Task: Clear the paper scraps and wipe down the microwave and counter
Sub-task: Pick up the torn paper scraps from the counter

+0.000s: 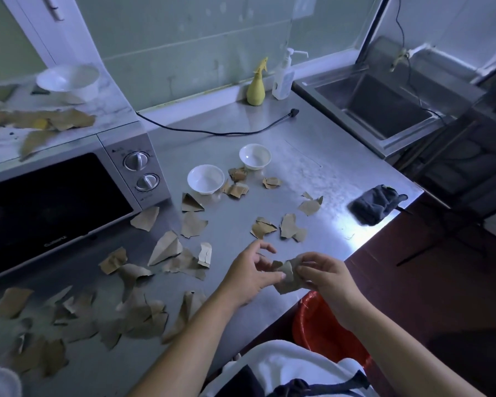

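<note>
Several torn brown paper scraps (166,249) lie spread over the steel counter (312,167), and more scraps (55,120) lie on top of the silver microwave (69,196) at the left. Near the counter's front edge my right hand (324,275) pinches a crumpled brown scrap (288,277). My left hand (251,272) meets it there, thumb on the same scrap, the other fingers loosely spread. A dark grey cloth (374,204) sits bunched at the counter's right edge.
Two small white bowls (205,179) (254,156) stand mid-counter, a third (69,81) on the microwave. A yellow spray bottle (257,87), a pump bottle (284,78) and a black cord (212,131) lie near the back wall. A sink (384,107) is right; a red bin (324,325) sits below the counter edge.
</note>
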`<act>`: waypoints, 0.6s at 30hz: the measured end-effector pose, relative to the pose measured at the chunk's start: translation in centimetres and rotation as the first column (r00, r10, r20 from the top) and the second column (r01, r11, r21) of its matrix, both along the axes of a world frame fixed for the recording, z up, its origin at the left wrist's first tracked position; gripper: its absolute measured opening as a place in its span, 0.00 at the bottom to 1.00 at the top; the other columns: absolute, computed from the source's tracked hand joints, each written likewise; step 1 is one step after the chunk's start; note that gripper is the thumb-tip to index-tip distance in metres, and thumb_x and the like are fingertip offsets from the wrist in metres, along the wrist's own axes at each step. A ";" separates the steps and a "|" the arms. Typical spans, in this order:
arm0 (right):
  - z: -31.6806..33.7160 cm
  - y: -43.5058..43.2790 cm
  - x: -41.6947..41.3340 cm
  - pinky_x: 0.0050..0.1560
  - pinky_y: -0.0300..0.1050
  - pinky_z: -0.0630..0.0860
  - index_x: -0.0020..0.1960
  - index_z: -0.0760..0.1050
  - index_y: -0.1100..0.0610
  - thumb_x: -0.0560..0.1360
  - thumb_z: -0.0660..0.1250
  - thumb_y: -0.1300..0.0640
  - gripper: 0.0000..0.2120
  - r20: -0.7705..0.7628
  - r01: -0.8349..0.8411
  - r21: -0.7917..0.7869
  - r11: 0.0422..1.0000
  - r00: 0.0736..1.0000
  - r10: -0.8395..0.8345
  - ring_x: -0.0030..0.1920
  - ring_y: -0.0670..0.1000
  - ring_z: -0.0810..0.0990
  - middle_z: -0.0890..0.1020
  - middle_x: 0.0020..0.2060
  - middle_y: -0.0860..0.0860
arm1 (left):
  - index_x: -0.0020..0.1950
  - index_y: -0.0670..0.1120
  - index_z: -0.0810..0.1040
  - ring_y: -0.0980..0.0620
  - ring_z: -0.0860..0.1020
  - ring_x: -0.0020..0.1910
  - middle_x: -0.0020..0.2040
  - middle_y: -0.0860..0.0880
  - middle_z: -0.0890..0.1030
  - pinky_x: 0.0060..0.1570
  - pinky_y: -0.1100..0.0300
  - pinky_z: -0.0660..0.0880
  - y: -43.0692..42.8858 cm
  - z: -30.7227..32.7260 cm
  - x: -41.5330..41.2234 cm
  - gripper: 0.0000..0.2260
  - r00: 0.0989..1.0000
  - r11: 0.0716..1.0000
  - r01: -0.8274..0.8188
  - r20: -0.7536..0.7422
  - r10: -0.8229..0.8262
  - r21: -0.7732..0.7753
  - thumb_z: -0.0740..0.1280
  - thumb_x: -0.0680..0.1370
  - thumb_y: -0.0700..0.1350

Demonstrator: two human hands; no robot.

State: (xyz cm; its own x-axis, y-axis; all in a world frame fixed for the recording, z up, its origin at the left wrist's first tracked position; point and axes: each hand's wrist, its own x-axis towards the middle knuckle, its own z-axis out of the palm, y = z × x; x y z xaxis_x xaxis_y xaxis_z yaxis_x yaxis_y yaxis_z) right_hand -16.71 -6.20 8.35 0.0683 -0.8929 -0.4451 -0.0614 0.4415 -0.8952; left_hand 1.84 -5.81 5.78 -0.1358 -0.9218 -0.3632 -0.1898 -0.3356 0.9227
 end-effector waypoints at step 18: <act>-0.3 2.6 0.4 0.47 0.49 0.82 0.45 0.85 0.58 0.70 0.76 0.69 0.08 -0.210 0.007 -0.063 0.998 0.977 -0.020 0.43 0.57 0.86 0.87 0.41 0.56 | 0.44 0.52 0.85 0.53 0.79 0.39 0.39 0.54 0.83 0.40 0.63 0.78 0.2 -2.3 0.0 0.06 0.981 0.993 0.093 -0.176 -0.079 0.070 0.78 0.71 0.42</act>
